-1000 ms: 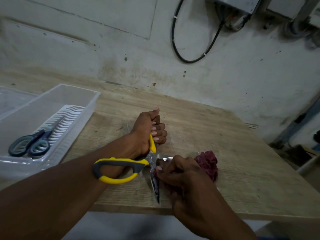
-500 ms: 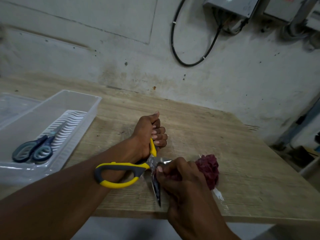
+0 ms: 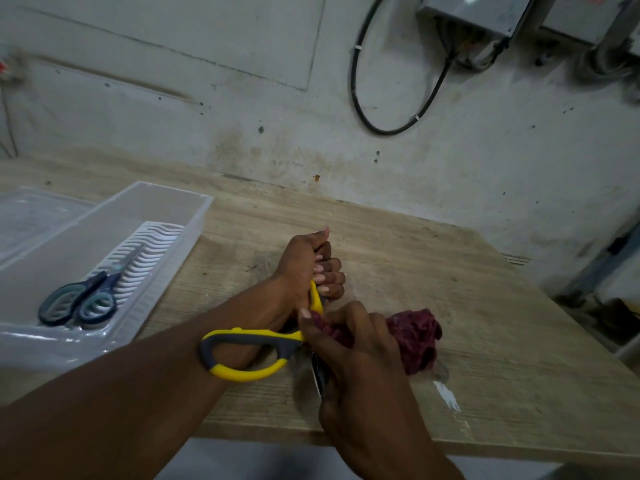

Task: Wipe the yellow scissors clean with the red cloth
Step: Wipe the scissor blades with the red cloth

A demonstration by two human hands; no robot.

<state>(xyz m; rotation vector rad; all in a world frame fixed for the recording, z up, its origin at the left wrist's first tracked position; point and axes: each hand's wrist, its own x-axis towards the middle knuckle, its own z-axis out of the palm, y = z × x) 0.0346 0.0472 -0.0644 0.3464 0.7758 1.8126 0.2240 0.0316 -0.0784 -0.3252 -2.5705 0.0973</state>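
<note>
Gripping one handle of the yellow scissors (image 3: 249,353) in my clenched left hand (image 3: 304,268), right hand (image 3: 356,344) pinching the red cloth (image 3: 415,337) against the blades, second handle loop beside my left wrist

both hands (image 3: 308,268) (image 3: 349,337) apparently clenched, forearms converging

left hand (image 3: 304,263) gripping yellow scissors (image 3: 249,351), right hand (image 3: 353,337) holding red cloth (image 3: 415,332)
</note>
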